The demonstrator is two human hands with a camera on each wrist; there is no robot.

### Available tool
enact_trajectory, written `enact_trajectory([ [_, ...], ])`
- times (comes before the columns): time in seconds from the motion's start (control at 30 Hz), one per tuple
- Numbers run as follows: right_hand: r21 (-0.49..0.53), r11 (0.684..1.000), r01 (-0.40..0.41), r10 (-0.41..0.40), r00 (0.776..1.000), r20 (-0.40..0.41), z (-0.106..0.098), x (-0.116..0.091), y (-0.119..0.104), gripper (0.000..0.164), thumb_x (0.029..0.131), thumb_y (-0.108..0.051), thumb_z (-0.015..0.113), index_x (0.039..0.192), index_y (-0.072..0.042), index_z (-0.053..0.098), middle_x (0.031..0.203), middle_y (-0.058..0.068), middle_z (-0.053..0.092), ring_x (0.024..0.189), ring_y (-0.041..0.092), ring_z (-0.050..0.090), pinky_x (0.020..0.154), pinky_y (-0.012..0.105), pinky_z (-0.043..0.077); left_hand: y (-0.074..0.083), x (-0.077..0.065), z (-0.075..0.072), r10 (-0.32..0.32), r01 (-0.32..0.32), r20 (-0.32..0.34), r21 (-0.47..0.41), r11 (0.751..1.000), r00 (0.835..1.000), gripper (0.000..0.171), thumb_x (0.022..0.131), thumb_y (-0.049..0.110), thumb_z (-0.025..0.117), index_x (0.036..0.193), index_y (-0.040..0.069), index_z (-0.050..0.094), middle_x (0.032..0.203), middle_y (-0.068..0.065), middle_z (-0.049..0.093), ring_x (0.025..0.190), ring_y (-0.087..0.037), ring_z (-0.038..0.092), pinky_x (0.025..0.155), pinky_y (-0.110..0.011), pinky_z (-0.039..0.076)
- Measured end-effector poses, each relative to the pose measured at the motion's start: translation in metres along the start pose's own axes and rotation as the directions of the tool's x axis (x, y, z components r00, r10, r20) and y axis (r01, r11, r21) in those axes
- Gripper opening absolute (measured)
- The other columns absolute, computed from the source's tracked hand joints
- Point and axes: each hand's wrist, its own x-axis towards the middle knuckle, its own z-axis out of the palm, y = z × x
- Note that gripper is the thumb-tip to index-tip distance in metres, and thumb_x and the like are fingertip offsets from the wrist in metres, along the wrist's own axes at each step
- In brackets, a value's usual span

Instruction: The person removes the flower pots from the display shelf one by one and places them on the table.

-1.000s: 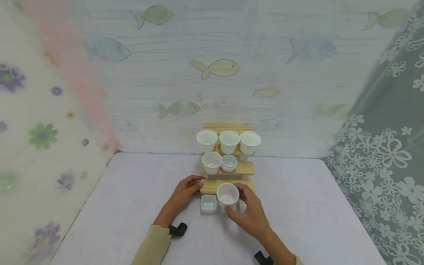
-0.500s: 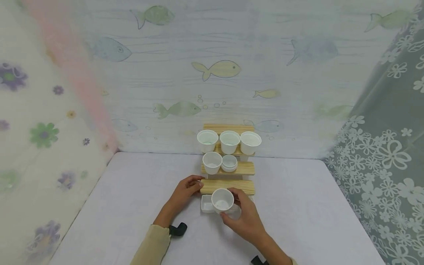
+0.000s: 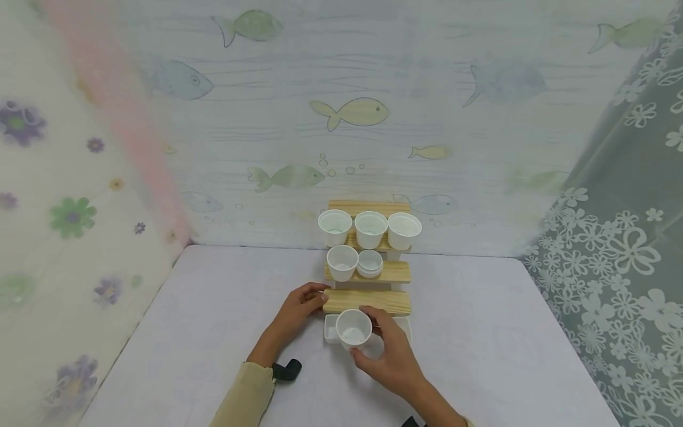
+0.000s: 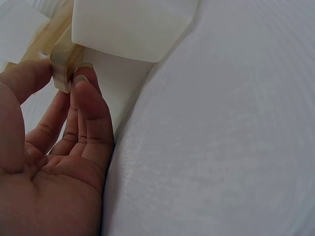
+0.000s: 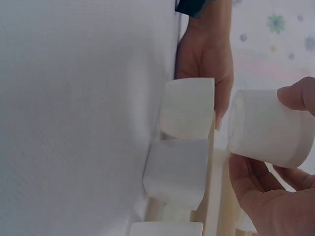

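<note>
My right hand (image 3: 393, 359) grips a round white cup (image 3: 354, 330) between thumb and fingers, its mouth upward. The cup is held in front of the lowest step of a tiered wooden stand (image 3: 368, 301), raised above small square white dishes (image 5: 177, 169). In the head view it covers part of that dish row. My left hand (image 3: 295, 309) pinches the left end of the lowest wooden slat (image 4: 63, 64), thumb on one side and fingertips on the other.
Three white cups (image 3: 370, 230) stand on the upper step. On the middle step are another white cup (image 3: 342, 263) and small round bowls (image 3: 369, 264), stacked. The stand rests on a white-covered table (image 3: 480, 332) near the fish-patterned wall (image 3: 480, 148).
My right hand has carried the cup left and a little toward me, from above the middle dish to nearer the left one. My left hand has stayed on the slat.
</note>
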Motion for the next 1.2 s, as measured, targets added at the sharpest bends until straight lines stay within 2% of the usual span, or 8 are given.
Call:
enact_trajectory([
  [0.17,0.014,0.999,0.029,-0.029,1.0,0.01,0.005,-0.003,-0.002,0.078,0.076,0.001,0.092,0.143,-0.01,0.055,0.138,0.002,0.063,0.121,0.024,0.066,0.099,0.038,0.059,0.001,-0.001,0.0,0.001,-0.001,0.0,0.002,1.0,1.0,0.037,0.102,0.024,0.073,0.134,0.007,0.068,0.111,-0.01,0.073,0.095,-0.018,0.068,0.083,-0.03,0.059],
  [0.37,0.025,0.998,0.059,-0.059,0.998,0.018,0.01,-0.006,-0.003,0.075,0.075,0.001,0.092,0.14,-0.006,0.055,0.135,0.005,0.063,0.119,0.026,0.066,0.098,0.039,0.059,0.002,-0.003,0.0,0.002,-0.002,0.003,0.015,1.0,1.0,0.037,0.102,0.025,0.073,0.135,0.007,0.067,0.111,-0.01,0.073,0.097,-0.018,0.068,0.084,-0.03,0.059],
  [0.63,-0.009,1.0,0.026,-0.026,0.999,0.044,0.011,-0.007,-0.002,0.077,0.074,0.0,0.093,0.14,-0.009,0.054,0.136,0.001,0.062,0.121,0.02,0.065,0.101,0.037,0.057,0.004,-0.004,0.0,0.034,-0.034,0.019,0.011,0.999,0.999,0.038,0.103,0.024,0.072,0.135,0.005,0.067,0.108,-0.01,0.072,0.095,-0.018,0.068,0.083,-0.031,0.059],
  [0.9,-0.074,0.996,0.057,-0.051,0.995,0.082,0.012,-0.011,-0.005,0.078,0.073,-0.005,0.096,0.139,-0.007,0.054,0.131,0.002,0.064,0.118,0.017,0.066,0.099,0.035,0.057,0.005,-0.004,0.001,0.025,-0.025,0.006,0.021,0.999,1.0,0.036,0.103,0.025,0.072,0.133,0.007,0.068,0.108,-0.01,0.073,0.094,-0.019,0.068,0.082,-0.03,0.059],
  [1.2,-0.079,0.997,0.018,-0.008,0.992,0.124,0.016,-0.014,-0.009,0.077,0.074,-0.005,0.096,0.138,-0.007,0.054,0.13,0.003,0.064,0.118,0.017,0.066,0.099,0.034,0.057,0.006,-0.006,0.001,0.034,-0.034,0.0,0.031,0.999,0.999,0.036,0.103,0.022,0.072,0.134,0.005,0.067,0.109,-0.01,0.073,0.094,-0.018,0.068,0.082,-0.03,0.059],
])
